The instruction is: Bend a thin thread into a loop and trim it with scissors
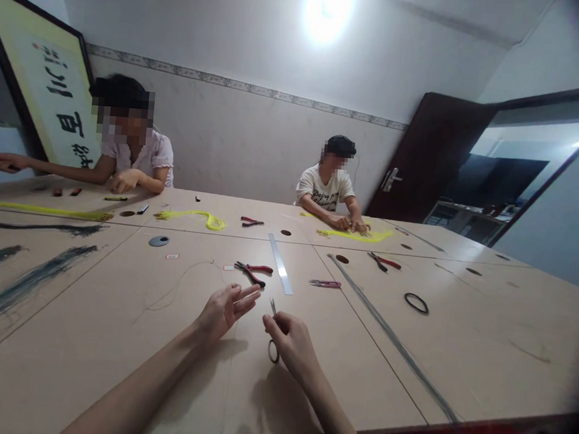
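Observation:
My left hand is turned palm up over the table, its fingers stretched out and nothing visible in it. Just beyond its fingertips lie red-and-black handled pliers. My right hand is closed around small scissors; the blade tips point up and away, and one finger ring hangs below the hand. A metal ruler lies beyond my hands, with pink-handled thread snips to its right. A thin curved thread rests left of the pliers.
Dark strand bundles lie at left, and a long grey bundle runs along the right. Two people sit across the table with yellow cords. Other pliers and a black ring are at right.

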The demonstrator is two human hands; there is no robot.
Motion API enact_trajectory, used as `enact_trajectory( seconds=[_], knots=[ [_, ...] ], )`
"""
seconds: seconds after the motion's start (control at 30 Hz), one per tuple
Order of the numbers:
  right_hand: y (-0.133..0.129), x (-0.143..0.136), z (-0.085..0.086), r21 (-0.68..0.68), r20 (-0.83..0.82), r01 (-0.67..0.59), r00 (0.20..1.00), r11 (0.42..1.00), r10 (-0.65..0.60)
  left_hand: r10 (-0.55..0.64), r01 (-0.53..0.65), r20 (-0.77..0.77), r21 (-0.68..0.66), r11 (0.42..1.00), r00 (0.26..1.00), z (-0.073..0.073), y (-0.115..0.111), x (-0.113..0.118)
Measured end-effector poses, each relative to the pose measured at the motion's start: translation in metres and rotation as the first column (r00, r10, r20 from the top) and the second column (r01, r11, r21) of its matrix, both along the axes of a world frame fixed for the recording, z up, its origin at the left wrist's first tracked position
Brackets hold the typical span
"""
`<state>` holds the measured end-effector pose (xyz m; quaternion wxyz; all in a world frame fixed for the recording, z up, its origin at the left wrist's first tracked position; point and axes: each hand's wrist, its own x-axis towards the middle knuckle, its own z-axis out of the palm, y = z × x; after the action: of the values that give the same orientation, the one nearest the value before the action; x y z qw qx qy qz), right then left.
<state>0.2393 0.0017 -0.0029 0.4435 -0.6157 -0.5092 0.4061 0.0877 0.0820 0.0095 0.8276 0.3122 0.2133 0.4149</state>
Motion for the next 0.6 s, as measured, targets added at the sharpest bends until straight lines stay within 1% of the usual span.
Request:
enact_trajectory(
  seconds=[0.07,0.1,0.17,0.23,0.33,0.4,0.47,0.5,0.53,0.6],
  knots=[
    [0.004,0.002,-0.002,-0.026,-0.187,-0.091,0.979,0.996,0.085,-0.043,0.043,-0.012,-0.017,0.999,0.999,-0.001,-0.002,0.002],
    [0.006,0.002,-0.004,-0.035,-0.283,-0.149,0.950,0.988,0.133,-0.067,0.066,-0.018,-0.025,0.997,0.998,-0.002,-0.003,0.003],
    [0.010,-0.001,-0.006,-0.029,-0.459,-0.257,0.862,0.966,0.216,-0.104,0.103,-0.026,-0.037,0.994,0.994,-0.002,-0.004,0.002],
    [0.011,-0.005,-0.009,0.015,-0.596,-0.329,0.756,0.944,0.272,-0.113,0.112,-0.021,-0.043,0.993,0.993,0.000,-0.004,-0.001],
    [0.007,-0.012,-0.012,0.115,-0.718,-0.374,0.609,0.920,0.338,-0.045,0.045,0.002,-0.049,0.998,0.999,0.002,0.000,-0.006],
    [0.006,-0.010,-0.008,0.186,-0.749,-0.378,0.543,0.907,0.380,0.013,-0.013,0.005,-0.060,0.998,1.000,0.002,0.003,-0.006],
    [0.010,0.001,0.008,0.266,-0.753,-0.327,0.517,0.907,0.407,0.032,-0.033,-0.013,-0.079,0.996,0.999,0.000,0.005,-0.005],
    [0.014,0.010,0.021,0.307,-0.747,-0.278,0.522,0.910,0.412,0.027,-0.029,-0.026,-0.090,0.996,0.999,-0.002,0.006,-0.004],
    [0.019,0.021,0.037,0.351,-0.738,-0.208,0.538,0.913,0.407,0.017,-0.021,-0.039,-0.102,0.995,0.999,-0.003,0.007,-0.003],
    [0.030,0.043,0.074,0.428,-0.709,-0.054,0.599,0.902,0.372,-0.002,-0.005,-0.060,-0.122,0.993,0.998,-0.005,0.008,-0.002]
  ],
)
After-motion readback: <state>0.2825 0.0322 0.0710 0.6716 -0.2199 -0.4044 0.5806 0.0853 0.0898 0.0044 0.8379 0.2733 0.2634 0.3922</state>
